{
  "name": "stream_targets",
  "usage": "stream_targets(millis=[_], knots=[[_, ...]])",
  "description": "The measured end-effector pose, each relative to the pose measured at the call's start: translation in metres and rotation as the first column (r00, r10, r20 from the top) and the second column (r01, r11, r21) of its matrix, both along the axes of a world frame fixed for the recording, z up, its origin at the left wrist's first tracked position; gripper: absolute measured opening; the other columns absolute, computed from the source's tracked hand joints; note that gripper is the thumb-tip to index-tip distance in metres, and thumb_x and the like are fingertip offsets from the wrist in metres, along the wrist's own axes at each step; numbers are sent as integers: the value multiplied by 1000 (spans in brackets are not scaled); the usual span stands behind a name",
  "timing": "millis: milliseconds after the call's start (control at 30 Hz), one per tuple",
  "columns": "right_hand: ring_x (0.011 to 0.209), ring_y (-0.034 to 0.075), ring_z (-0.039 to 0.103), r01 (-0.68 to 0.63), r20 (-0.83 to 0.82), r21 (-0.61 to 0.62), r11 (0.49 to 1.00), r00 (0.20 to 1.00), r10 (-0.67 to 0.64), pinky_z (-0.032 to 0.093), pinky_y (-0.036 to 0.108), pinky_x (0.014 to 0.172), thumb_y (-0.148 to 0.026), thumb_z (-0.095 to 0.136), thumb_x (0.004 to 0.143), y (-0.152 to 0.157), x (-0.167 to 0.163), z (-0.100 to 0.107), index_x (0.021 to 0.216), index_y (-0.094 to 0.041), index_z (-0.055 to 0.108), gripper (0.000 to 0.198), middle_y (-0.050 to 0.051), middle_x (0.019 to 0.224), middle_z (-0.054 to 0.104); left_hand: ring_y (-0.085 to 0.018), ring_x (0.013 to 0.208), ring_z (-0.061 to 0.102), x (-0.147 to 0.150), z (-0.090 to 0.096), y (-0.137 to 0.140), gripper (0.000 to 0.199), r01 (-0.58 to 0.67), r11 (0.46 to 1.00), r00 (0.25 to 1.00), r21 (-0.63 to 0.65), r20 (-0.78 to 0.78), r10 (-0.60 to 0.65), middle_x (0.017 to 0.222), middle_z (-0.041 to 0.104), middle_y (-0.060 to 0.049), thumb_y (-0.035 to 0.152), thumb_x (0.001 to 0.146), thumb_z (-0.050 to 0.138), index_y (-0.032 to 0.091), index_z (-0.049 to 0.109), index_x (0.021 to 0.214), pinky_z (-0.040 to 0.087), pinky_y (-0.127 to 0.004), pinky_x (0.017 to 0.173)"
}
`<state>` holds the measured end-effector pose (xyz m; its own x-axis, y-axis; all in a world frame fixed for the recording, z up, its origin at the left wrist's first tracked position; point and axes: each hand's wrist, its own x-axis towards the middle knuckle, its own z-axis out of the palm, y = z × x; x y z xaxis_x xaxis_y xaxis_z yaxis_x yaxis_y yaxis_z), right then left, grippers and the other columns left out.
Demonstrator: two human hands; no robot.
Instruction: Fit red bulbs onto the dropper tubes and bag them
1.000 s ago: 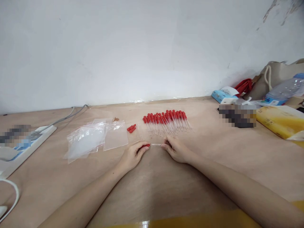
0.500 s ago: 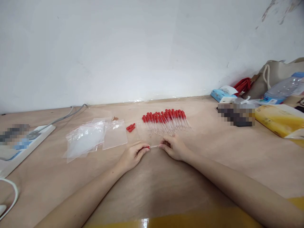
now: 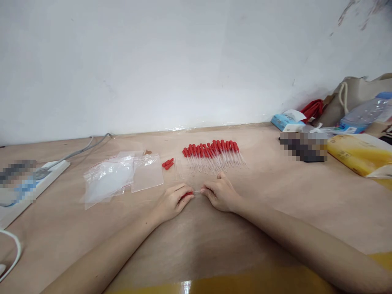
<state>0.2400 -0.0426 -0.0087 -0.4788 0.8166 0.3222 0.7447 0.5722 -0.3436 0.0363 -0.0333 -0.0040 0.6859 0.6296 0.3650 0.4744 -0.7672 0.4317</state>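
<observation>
My left hand point(image 3: 174, 201) is closed around a red rubber bulb point(image 3: 188, 194), most of it hidden by the fingers. A thin clear dropper tube point(image 3: 197, 192) runs from the bulb's end to my right hand point(image 3: 221, 195), whose thumb and fingertips pinch it. Beyond the hands lies a row of red-capped droppers point(image 3: 211, 152), bulbs toward the wall and clear tubes toward me. Left of that row are a few loose red bulbs point(image 3: 168, 164) and several bare clear tubes point(image 3: 178, 169).
Clear zip bags point(image 3: 107, 179) lie on the brown-covered table at left. A power strip point(image 3: 49, 181) with a grey cable is further left. At right are a blurred dark object point(image 3: 303, 149), a yellow tissue pack point(image 3: 358, 153), a plastic bottle point(image 3: 364, 112) and a bag.
My right hand has come slightly closer to my left and turned, so less of the tube shows between them. More of the red bulb shows in my left fingers.
</observation>
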Motion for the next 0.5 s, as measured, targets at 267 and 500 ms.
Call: stream_targets(millis=[267,500], knots=[[60,12,51,-45,-23,-100,994,999,43,31,28,71,-27,40,86,-1,-1,15,78,-18,61,24,2,69,64,-15,85,56,-2,4,11,18,9,994,1000,107,-4,-8,92,60,-6,23,88,42,18,56,98,46,-28,76],[55,13,56,86,-268,-444,892,937,-224,37,23,53,-31,41,83,9,-2,23,76,-18,55,21,1,60,62,-22,101,49,-20,1,35,32,-461,862,881,211,229,415,106,56,-7,28,79,56,21,52,109,39,-38,89]])
